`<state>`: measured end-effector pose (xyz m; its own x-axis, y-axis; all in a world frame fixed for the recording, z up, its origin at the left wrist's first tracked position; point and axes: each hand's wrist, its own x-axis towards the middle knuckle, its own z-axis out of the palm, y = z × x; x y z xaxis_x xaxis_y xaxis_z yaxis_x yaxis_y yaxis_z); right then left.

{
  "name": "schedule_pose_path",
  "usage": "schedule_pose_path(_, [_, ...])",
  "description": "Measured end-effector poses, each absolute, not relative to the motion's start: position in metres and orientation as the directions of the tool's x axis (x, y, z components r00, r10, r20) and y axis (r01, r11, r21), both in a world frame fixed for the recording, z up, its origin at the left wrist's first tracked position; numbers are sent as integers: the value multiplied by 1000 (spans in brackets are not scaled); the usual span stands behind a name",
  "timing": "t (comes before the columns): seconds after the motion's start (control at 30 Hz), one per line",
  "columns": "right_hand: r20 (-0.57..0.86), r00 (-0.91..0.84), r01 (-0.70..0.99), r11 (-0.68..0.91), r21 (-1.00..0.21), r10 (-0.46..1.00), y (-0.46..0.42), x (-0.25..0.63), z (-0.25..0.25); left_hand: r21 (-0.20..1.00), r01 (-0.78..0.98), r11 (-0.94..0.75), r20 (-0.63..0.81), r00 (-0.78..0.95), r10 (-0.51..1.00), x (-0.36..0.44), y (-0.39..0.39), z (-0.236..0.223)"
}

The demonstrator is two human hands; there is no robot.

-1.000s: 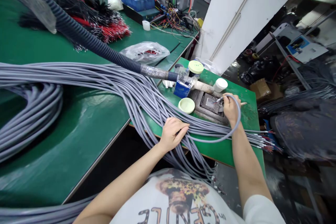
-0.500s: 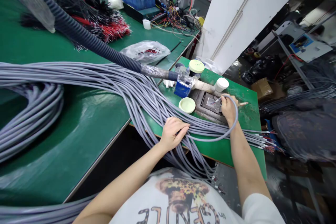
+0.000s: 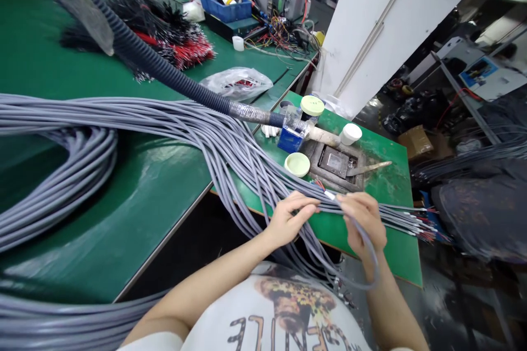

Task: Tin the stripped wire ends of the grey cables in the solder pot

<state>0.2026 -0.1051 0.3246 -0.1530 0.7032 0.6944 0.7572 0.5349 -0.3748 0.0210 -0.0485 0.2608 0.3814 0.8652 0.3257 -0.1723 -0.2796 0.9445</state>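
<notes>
My right hand (image 3: 364, 225) is closed around a grey cable (image 3: 373, 263) close to its end. Past a white band (image 3: 330, 194) at that end, thin coloured wires (image 3: 319, 185) stick out to the left. The rest of this cable loops down under my right hand. My left hand (image 3: 293, 216) is over the grey cable bundle (image 3: 239, 148), thumb and fingertips pinched together just below those wires; whatever is between them is hidden. Beyond both hands is a solder pot (image 3: 315, 170) with a shiny square pool (image 3: 334, 162). A flat scraper (image 3: 370, 169) lies across its right edge.
A ribbed hose (image 3: 164, 74) slants over the table to a nozzle by the pot. Around it stand a pale green lid (image 3: 297, 164), a white cup (image 3: 351, 134), a lidded jar (image 3: 312, 105) and a blue box (image 3: 290, 140). Red and black wires (image 3: 181, 46) lie farther left.
My right hand has drawn the cable end back from the solder pot toward me. My left hand has shifted slightly right, close to the wire ends.
</notes>
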Motion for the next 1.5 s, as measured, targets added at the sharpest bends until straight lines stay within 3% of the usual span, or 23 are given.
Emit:
schedule_pose_path(0.1, [649,-317,747,603,-278,692,-130,202,304,945,-326,28,144,489,860,31,-59,270])
schedule_pose_path(0.17, [599,-349,760,591,-268,721,-144,207,293,924,-362,120,97,529,843,32,-62,273])
schedule_pose_path(0.63, [539,-360,756,577,-310,761,-169,217,275,935,-355,-3,216,565,796,26,-68,271])
schedule_pose_path(0.73, [556,-305,727,566,-388,773,-169,214,278,939,-345,10,205,580,788,26,-67,271])
schedule_pose_path(0.8, [541,-181,706,492,-510,821,-167,210,281,944,-331,15,197,597,777,27,-67,272])
schedule_pose_path(0.9, [411,-9,603,332,-725,912,-162,204,288,953,-303,19,180,613,769,29,-68,272])
schedule_pose_path(1.03, [237,-41,489,226,-842,971,-156,199,293,953,-297,53,146,607,782,30,-68,272])
schedule_pose_path(1.17, [142,-75,580,159,-799,987,-155,192,293,931,-305,203,33,620,784,35,-71,269])
schedule_pose_path(1.3, [224,-120,636,248,-731,967,-162,185,295,824,-310,475,-168,667,726,50,-81,267])
schedule_pose_path(1.37, [261,-113,672,267,-690,959,-174,191,294,807,-258,531,-201,726,658,57,-84,268])
schedule_pose_path(1.43, [259,-39,746,201,-635,965,-198,208,290,864,-181,470,-167,777,606,60,-83,270])
schedule_pose_path(1.5, [239,157,835,1,-551,958,-233,233,284,967,-119,226,-54,769,637,59,-76,271])
